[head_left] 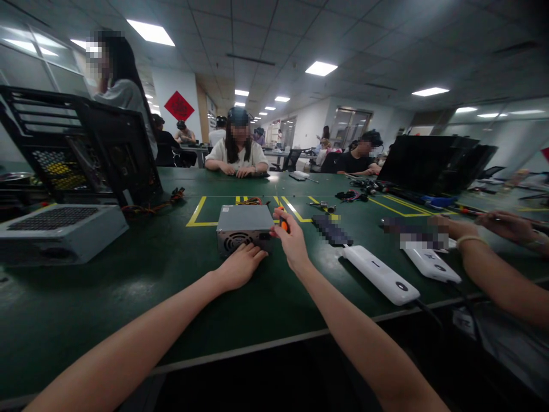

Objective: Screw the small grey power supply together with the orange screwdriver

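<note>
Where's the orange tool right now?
In the head view, the orange tool is just right of centre, in the right hand, by the right end of the grey metal box.

middle power supply [244,216]: on the surface [163,303], behind left hand [243,266]
computer case [118,150]: left, behind second power supply [92,236]
power bank [380,274]: right of right hand [292,240]

No lettering is legible, even on the red diamond sign [179,107].
</note>
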Available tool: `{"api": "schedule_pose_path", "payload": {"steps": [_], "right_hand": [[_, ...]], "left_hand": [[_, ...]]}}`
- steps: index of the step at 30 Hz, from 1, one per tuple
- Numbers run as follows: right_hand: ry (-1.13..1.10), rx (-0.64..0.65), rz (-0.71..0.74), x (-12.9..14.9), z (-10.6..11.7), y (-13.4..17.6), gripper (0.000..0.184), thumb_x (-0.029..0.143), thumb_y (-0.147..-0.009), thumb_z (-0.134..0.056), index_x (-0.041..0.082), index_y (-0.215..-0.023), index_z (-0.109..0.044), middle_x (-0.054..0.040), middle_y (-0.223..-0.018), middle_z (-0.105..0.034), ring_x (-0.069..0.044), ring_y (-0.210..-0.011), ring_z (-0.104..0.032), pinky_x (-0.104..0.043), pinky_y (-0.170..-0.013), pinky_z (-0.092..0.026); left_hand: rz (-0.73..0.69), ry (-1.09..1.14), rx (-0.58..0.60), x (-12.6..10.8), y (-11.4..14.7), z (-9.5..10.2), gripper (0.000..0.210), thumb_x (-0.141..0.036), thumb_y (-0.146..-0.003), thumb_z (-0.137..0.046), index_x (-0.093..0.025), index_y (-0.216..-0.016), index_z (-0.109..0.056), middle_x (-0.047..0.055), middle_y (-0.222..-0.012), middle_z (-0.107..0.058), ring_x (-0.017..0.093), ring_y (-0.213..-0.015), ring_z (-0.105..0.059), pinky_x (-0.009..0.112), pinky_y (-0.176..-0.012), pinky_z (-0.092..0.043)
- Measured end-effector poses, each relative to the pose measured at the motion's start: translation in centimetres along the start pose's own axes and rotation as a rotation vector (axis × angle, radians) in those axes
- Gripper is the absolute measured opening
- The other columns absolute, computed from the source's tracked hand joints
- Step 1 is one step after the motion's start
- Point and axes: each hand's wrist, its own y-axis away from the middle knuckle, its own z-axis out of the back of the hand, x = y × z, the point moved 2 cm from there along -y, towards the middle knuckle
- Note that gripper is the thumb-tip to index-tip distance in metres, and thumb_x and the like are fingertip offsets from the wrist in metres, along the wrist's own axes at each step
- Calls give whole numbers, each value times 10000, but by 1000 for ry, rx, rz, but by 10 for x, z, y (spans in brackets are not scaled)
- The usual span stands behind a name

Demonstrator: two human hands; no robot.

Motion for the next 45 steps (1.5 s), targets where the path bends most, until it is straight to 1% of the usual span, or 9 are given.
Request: {"api": "schedule_pose_path", "payload": {"steps": [6, 8, 12, 15, 17, 21, 26, 36, 45], "right_hand": [[-53, -39, 31, 39, 20, 30, 339, 218, -757, -524, 245, -1091, -573, -21, -1150, -556, -100, -752, -545, -239, -635, -464], [-90, -42, 3, 48, 26, 49, 302, 214, -773, -527, 241, -1069, -580, -20, -1087, -577, -84, -693, -518, -222, -586, -430], [-191, -66, -96, 51, 29, 87, 254, 221, -806, -521, 228, -1055, -572, -16, -936, -601, -63, -590, -451, -200, -497, -354], [-278, -67, -211, 44, 22, 108, 261, 236, -786, -543, 236, -1047, -548, -30, -1022, -592, -49, -558, -421, -178, -432, -298], [-326, -60, -277, 38, 15, 119, 305, 245, -772, -556, 244, -1073, -514, -38, -1043, -587, -49, -546, -415, -170, -409, -277], [-343, -14, -335, 31, -1, 135, 316, 264, -793, -548, 244, -1093, -452, -43, -1026, -589, -33, -498, -381, -167, -396, -234], [-257, 80, -335, 32, -12, 155, 288, 291, -844, -490, 228, -1117, -423, -60, -1016, -596, -32, -491, -387, -188, -415, -258], [-228, 103, -377, 47, -14, 166, 282, 338, -818, -545, 238, -1075, -487, -54, -962, -616, -42, -474, -389, -197, -411, -282], [-191, 156, -371, 49, -15, 173, 269, 323, -846, -525, 253, -1102, -483, -54, -985, -602, -43, -483, -408, -194, -393, -273]], "left_hand": [[105, 416, -128, 6, 4, 13, 324, -178, -901, -301, -178, -1125, -535, 78, -1023, -590, 192, -928, -504, 378, -866, -325], [269, 686, -251, 10, 6, 23, 291, -229, -903, -324, -185, -1073, -556, 54, -981, -582, 170, -902, -506, 331, -834, -359], [659, 1390, -390, 10, 14, 43, 198, -197, -843, -431, -148, -957, -585, -41, -604, -414, 80, -553, -412, 191, -535, -358], [1008, 1757, -401, 3, 26, 51, 245, -65, -779, -453, -70, -1000, -559, -11, -655, -490, 53, -520, -453, 161, -472, -383], [1098, 1878, -435, 0, 33, 54, 302, -23, -780, -424, -20, -1062, -532, 80, -809, -592, 78, -630, -571, 172, -569, -480], [943, 2059, -509, 1, 36, 55, 415, 1, -798, -388, 7, -1209, -443, 194, -1102, -601, 178, -968, -629, 219, -785, -535], [795, 2099, -493, 2, 38, 56, 518, 26, -791, -398, -36, -1305, -370, 188, -1196, -580, 197, -1089, -582, 233, -878, -516], [693, 2003, -468, -2, 45, 72, 401, -41, -866, -399, -66, -1266, -404, 162, -1182, -603, 167, -1110, -568, 259, -960, -457], [653, 2036, -283, -4, 49, 69, 263, -174, -887, -468, -101, -1134, -519, 157, -1033, -670, 213, -904, -663, 419, -885, -487]]}}
